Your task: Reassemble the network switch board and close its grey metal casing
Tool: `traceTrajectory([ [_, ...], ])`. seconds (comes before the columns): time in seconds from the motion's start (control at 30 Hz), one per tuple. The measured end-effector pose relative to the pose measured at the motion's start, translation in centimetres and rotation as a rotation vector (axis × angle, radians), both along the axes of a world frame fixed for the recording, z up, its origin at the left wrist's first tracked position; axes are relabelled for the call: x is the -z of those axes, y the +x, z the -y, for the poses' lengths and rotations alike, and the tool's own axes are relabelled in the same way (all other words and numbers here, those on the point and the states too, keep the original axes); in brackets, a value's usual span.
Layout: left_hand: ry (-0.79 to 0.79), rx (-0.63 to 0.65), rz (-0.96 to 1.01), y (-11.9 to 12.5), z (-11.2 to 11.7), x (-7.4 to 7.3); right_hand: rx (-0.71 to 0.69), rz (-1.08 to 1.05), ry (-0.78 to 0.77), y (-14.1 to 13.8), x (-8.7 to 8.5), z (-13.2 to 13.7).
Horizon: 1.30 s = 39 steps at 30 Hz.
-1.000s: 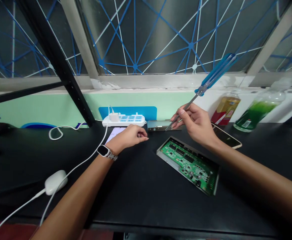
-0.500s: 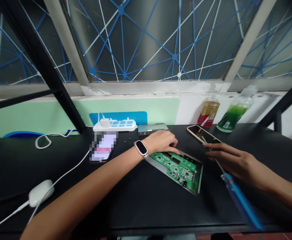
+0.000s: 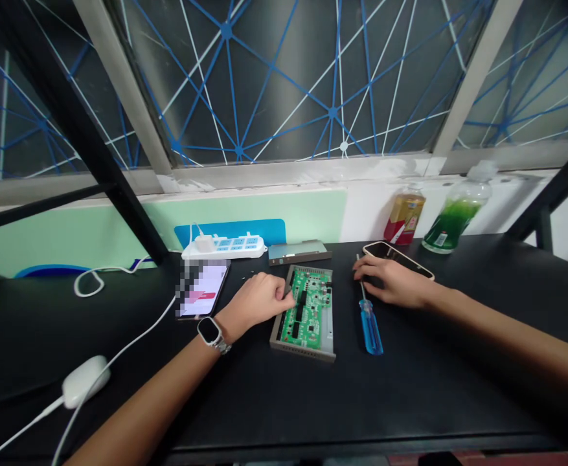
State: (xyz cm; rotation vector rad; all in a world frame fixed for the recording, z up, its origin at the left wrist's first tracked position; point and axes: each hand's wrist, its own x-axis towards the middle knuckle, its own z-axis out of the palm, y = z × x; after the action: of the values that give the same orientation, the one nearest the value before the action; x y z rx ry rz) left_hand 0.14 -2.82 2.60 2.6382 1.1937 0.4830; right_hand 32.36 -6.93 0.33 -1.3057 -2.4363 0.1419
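Observation:
A green circuit board (image 3: 314, 304) sits in a shallow grey metal casing (image 3: 303, 351) on the black table, its long sides running front to back. My left hand (image 3: 259, 301), wearing a watch, is closed at the casing's left edge, thumb over the rim; the other fingertips are partly hidden. To the right of the casing, a screwdriver (image 3: 371, 329) with a clear blue handle points away from me, the handle low at the tabletop. My right hand (image 3: 393, 281) has its fingers bent around the upper metal shaft, close to the tip.
Behind the casing lies a flat metal cover (image 3: 300, 252), with a white power strip (image 3: 225, 246) to its left. One phone (image 3: 204, 288) is at left, another phone (image 3: 400, 260) beyond my right hand. Two bottles, one amber (image 3: 404, 217), one green (image 3: 451, 223), stand by the wall.
The casing with the board has turned and shifted left, with my left hand now on its left edge. My right hand has moved left with the screwdriver, whose handle has swung nearly straight toward me.

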Motion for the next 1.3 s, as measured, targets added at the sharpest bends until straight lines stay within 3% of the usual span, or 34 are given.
traceTrajectory([
  [0.1,-0.004,-0.080,0.025,-0.1,0.5,0.3,0.049,0.045,0.036,-2.4,-0.6,-0.8],
  [0.2,0.037,-0.149,0.002,0.1,0.9,0.7,0.274,0.048,0.118,-6.6,-1.7,0.0],
  [0.37,0.070,-0.184,-0.077,0.3,1.0,1.4,0.368,0.271,-0.065,-14.7,-2.8,1.5],
  [0.5,0.077,-0.139,-0.158,0.1,1.2,1.2,0.381,0.346,-0.137,-17.4,-2.6,1.1],
  [0.77,0.121,-0.144,-0.260,0.3,1.9,0.3,0.410,0.387,-0.132,-16.9,-2.5,0.2],
  [1.03,0.120,-0.137,-0.239,0.0,1.9,0.1,0.463,0.540,-0.112,-10.0,-3.9,1.4],
  [1.13,0.117,-0.159,-0.088,-0.1,1.7,-0.2,0.508,0.631,-0.066,-7.9,-5.2,2.1],
  [1.2,0.050,-0.134,0.101,0.1,1.7,-0.5,0.575,0.602,-0.020,-8.0,-6.0,2.6],
  [1.3,-0.288,-0.001,0.412,0.9,2.2,-0.7,0.623,0.452,0.107,-10.6,-6.3,3.4],
])
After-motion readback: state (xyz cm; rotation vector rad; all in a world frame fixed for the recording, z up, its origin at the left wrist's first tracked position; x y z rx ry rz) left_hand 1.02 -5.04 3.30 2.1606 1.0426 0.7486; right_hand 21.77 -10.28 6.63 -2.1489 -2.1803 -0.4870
